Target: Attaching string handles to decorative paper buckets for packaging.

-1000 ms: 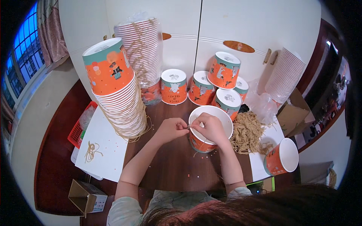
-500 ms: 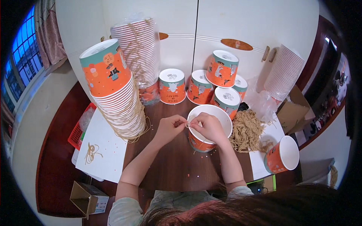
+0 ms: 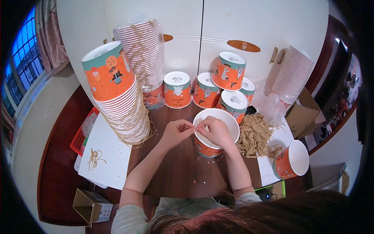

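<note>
Crowding open bucket, cord heap, upturned buckets

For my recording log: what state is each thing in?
Paper bucket at hands: upright, open
Left fingers: pinched, apparently on cord
Right fingers: likewise pinched
Tall left paper-bucket stack: nested, inverted
Rear-left bagged stack: nested, plastic-wrapped
Rear-centre paper bucket: inverted
Cord heap: loose, tangled
Far-right paper bucket: open
Cabinet doors: shut

Bare hands pinch thin tan cord at the rim of a round, orange, white-lined paper tub on a dark-brown wooden tabletop.
</note>
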`<state>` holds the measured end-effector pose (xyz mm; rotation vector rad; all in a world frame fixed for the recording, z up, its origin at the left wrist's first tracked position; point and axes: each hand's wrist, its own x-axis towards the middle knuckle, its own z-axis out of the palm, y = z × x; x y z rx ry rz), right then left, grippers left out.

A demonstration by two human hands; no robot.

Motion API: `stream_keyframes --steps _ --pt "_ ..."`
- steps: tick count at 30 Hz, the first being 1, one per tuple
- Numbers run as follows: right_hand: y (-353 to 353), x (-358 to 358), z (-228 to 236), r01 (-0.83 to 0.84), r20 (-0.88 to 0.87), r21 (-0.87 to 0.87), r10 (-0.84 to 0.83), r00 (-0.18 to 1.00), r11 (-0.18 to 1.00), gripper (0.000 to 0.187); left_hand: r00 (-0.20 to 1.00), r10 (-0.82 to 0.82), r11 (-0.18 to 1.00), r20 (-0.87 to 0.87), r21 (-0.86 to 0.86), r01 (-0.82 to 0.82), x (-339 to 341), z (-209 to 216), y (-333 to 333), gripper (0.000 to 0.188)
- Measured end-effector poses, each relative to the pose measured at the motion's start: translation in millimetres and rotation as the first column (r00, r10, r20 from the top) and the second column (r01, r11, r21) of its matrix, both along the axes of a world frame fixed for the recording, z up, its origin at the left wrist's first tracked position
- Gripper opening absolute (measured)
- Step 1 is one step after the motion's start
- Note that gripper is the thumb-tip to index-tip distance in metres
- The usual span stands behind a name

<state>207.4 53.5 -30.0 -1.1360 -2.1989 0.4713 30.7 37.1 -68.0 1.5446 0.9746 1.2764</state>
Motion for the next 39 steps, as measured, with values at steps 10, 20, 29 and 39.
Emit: stream_keyframes --steps 10,20,29,39 --pt "0 -1 0 -0.053 -0.005 0.002 0.053 0.999 0.999 0.012 0.999 -0.039 0.998 0.029 0.048 0.038 0 -4 2 0.016" --pt "-2 0 1 -0.115 -0.367 -0.05 0.089 0.926 0.992 0.015 0.875 -0.219 0.928 0.432 -0.185 0.324 -8 -3 6 0.026" --pt "-6 -2 9 -0.255 -0.321 0.062 0.262 0.91 0.965 0.018 0.801 -0.224 0.92 0.555 -0.151 0.362 -7 4 1 0.023" --pt "0 -3 1 -0.189 -0.344 0.08 0.205 0.916 0.979 0.008 0.828 -0.111 0.926 0.549 -0.244 0.286 -8 9 0 0.023"
